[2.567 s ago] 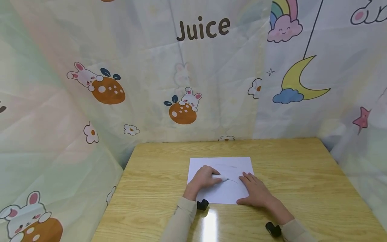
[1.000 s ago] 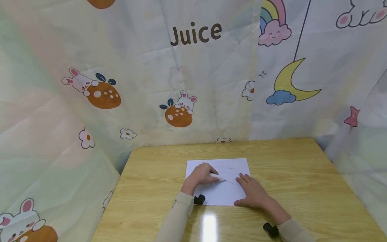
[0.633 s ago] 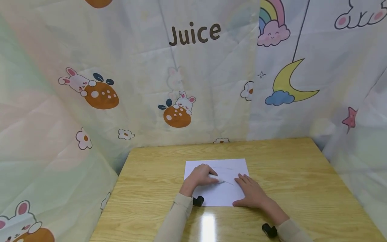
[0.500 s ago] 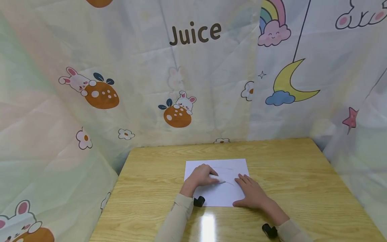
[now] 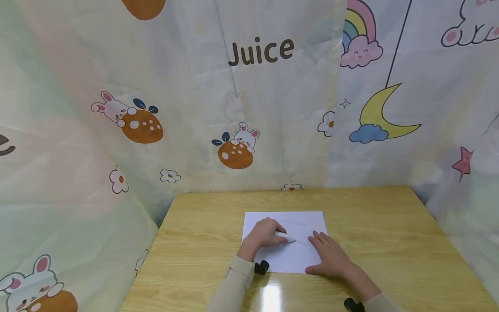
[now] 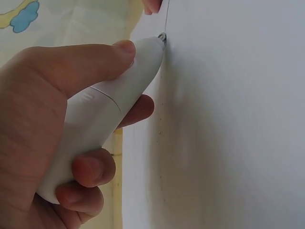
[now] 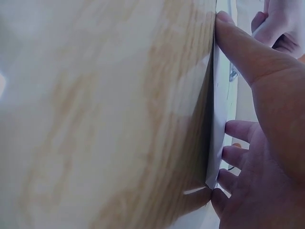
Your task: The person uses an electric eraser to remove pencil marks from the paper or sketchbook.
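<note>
My left hand (image 5: 265, 234) grips a white, rounded hand tool (image 6: 82, 136) with a small round metal tip, thumb laid along its top and fingers curled beneath. That tip meets a white sheet of paper (image 5: 286, 260) where a thin dark line (image 5: 300, 242) runs off toward the right. Faint marks also show near the sheet's far edge. Over the sheet's right side my right hand (image 5: 329, 255) lies with fingers spread. In the right wrist view its thumb and fingertips press at the paper's edge, which stands slightly raised off the wood.
A light wood table (image 5: 202, 247) carries the sheet. Small black wrist cameras (image 5: 262, 267) jut from both sleeves. A cartoon-printed curtain (image 5: 187, 108) hangs close behind the table and along both sides.
The head view has shifted, moving the whole scene a little in the picture. On the sheet, both hands and the white tool have hardly moved.
</note>
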Demonstrator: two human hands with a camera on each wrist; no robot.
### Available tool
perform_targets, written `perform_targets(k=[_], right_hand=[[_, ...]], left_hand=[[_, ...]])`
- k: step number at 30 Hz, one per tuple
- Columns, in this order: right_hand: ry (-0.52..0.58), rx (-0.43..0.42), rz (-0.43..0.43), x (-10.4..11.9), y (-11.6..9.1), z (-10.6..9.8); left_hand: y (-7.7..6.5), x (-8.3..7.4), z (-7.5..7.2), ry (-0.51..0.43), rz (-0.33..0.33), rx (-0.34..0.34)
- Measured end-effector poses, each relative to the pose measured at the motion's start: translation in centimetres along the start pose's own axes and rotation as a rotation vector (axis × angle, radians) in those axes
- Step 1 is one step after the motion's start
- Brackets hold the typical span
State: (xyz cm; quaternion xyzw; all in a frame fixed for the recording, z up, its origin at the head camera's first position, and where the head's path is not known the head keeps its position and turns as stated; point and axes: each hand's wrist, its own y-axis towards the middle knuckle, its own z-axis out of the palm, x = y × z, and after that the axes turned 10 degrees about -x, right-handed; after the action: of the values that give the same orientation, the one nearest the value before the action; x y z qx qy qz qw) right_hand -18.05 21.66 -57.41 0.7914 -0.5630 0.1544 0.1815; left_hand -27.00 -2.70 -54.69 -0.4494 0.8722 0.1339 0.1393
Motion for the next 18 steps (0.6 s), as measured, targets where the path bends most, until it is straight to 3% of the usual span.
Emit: perform_targets(k=[10, 18], right_hand=[[0.001, -0.012, -0.022, -0.13, -0.25, 0.89], [-0.012, -0.019, -0.013, -0.36, -0.17, 0.74]], left_hand=[[-0.98, 0.0, -0.08, -0.014, -0.03, -0.01], [-0.43, -0.22, 0.33, -0.009, -0.011, -0.023]])
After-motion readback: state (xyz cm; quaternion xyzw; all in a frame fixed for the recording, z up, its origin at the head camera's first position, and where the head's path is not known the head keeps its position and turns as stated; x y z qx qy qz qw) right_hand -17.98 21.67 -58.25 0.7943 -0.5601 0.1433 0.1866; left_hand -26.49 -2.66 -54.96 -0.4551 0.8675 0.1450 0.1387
